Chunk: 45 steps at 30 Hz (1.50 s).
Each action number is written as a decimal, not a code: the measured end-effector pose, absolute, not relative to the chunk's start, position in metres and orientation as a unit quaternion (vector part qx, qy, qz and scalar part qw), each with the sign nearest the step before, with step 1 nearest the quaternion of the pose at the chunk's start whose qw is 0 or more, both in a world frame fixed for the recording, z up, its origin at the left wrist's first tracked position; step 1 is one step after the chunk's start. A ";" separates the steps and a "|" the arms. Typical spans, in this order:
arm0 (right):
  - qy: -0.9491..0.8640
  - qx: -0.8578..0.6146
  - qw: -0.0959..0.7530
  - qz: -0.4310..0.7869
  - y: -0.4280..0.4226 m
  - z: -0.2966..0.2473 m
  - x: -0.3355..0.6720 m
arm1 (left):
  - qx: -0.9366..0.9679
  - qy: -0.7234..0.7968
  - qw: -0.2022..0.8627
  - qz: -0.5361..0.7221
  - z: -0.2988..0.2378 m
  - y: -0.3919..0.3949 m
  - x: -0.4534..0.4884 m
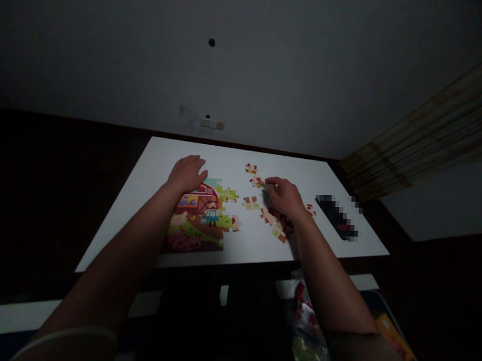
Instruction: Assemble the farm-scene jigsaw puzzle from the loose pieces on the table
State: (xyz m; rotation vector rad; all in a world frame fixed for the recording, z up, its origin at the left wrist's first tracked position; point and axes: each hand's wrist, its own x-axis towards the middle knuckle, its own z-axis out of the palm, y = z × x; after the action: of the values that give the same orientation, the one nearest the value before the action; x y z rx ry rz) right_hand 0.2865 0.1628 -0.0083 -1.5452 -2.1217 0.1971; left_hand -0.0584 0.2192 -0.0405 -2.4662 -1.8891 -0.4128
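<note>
A partly joined jigsaw puzzle with a farm picture, showing a red barn and a figure in a blue-green skirt, lies on the left half of the white table. My left hand rests flat over its upper left edge, fingers stretched out. To the right, my right hand hovers low over loose pieces, thumb and index finger pinched on a puzzle piece mostly hidden by the fingers. Just left of those fingertips lies a red and yellow puzzle piece. More loose pieces lie around and partly under this hand.
A dark, pixelated object lies at the right of the white table. Behind stands a grey wall with a socket panel; a curtain hangs at right. Below the near edge are a clear plastic bag and an orange item.
</note>
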 end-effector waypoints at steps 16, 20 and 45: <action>-0.785 -0.558 0.206 0.173 0.199 -0.005 0.259 | -0.786 -0.601 -0.002 -0.144 -0.042 0.219 -0.060; -0.699 -0.558 0.324 0.309 0.155 0.003 0.237 | -0.784 -0.603 -0.005 -0.145 -0.043 0.219 -0.061; -0.598 -0.557 0.345 0.462 0.119 -0.030 0.207 | -0.776 -0.608 -0.021 -0.163 -0.046 0.219 -0.062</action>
State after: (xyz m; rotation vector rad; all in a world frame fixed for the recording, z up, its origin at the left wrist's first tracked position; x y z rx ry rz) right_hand 0.2067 0.1191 -0.0303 -1.4461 -1.5539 1.1985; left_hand -0.0616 0.2190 -0.0463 -2.4722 -1.9369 -0.5190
